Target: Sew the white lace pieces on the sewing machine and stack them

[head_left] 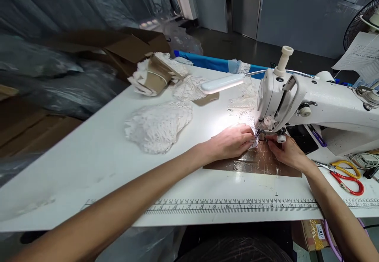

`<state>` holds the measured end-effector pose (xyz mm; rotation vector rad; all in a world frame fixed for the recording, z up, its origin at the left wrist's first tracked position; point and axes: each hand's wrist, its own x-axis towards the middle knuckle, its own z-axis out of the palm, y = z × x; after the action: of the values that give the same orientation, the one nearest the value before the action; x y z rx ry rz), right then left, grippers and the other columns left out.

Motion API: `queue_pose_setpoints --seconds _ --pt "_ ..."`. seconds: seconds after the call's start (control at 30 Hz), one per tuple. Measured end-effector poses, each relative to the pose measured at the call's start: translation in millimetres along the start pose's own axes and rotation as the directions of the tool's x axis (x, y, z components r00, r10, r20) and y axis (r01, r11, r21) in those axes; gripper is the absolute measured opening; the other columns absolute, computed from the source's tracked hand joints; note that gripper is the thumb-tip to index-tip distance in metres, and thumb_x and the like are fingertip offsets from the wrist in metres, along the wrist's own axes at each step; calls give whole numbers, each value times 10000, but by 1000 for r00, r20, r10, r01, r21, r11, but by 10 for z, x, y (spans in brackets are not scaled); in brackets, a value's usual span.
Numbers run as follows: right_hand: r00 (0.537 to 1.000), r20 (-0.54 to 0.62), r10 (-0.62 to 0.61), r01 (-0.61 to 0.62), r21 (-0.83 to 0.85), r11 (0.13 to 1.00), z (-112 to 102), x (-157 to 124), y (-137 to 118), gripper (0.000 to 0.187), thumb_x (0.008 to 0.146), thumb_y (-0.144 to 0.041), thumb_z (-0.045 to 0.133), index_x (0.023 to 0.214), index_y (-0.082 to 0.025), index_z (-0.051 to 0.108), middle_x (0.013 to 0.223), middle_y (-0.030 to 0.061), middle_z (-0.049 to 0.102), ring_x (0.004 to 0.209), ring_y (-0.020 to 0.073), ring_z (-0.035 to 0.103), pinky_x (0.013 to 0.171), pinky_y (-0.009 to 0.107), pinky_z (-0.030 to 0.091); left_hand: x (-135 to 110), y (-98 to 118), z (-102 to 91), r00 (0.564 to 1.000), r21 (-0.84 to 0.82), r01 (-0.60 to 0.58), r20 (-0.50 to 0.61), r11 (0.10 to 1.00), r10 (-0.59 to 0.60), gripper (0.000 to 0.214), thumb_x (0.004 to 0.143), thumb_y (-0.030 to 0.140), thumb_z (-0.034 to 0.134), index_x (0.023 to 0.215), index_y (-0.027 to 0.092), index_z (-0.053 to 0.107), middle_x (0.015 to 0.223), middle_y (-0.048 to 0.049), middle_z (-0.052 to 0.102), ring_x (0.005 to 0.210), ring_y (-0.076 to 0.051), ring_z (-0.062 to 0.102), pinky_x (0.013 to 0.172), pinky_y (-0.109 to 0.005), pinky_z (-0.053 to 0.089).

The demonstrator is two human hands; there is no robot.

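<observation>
A white sewing machine (325, 100) stands at the right of the table, its lamp (223, 83) lighting the needle area. White lace fabric (244, 102) runs back along the left side of the machine head from the presser foot (261, 135). Just left of the foot, my left hand (235, 140) has its fingers closed on the lace edge. On the other side my right hand (287, 151) is closed, thumb and forefinger together close to the foot. What those fingertips hold is too small to make out. Brown shiny sheeting (260, 163) covers the table under both hands.
Left of the machine lie a lace pile (160, 125) and a cardboard-wrapped lace bundle (156, 76). At the right are red-handled scissors (349, 183), yellow-handled scissors (346, 167), a phone (302, 137) and a purple pen (316, 135). A printed ruler (237, 206) follows the front edge.
</observation>
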<state>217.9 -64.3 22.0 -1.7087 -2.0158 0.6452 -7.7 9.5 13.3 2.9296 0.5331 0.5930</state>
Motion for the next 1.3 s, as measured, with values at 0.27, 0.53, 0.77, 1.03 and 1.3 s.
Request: queue_pose_setpoints --seconds 0.27,0.53,0.77,1.03,1.3 --pt "986 -159 -50 46 -28 999 146 -88 8 244 883 -205 460 867 -179 702 792 47 652 697 183 609 646 281 482 -39 -56 68 999 -109 -25 -45 994 20 339 1031 292 396 948 152 694 956 -75 687 861 -162 663 769 -283 549" --pt "977 -206 -50 45 -28 999 189 -115 -7 243 868 -205 454 843 -188 695 781 44 639 654 170 586 607 269 466 -64 -63 74 990 108 -141 0 984 142 364 1042 247 356 899 182 684 988 -59 702 840 -150 633 800 -308 534" --pt "986 -165 -22 8 -82 997 276 -163 -57 305 932 -260 438 1025 -176 716 811 61 632 662 180 597 585 275 471 -97 -60 125 986 128 -148 -61 981 157 372 1034 238 351 871 164 677 964 -71 699 787 -150 619 738 -308 547" --pt "991 -22 -134 122 -281 952 330 -184 -128 408 943 -217 452 1311 -274 618 1107 116 592 826 206 611 715 347 559 -106 -89 179 987 126 -133 -76 983 143 341 1036 276 385 957 164 698 1003 -67 717 836 -167 640 740 -326 540" --pt "992 -41 -117 107 -188 976 293 -171 -93 406 935 -200 450 1282 -267 648 1050 97 614 782 185 621 715 326 551 -98 -84 168 979 154 -163 -94 975 178 328 1034 252 394 922 172 692 956 -48 721 788 -159 617 689 -320 490"
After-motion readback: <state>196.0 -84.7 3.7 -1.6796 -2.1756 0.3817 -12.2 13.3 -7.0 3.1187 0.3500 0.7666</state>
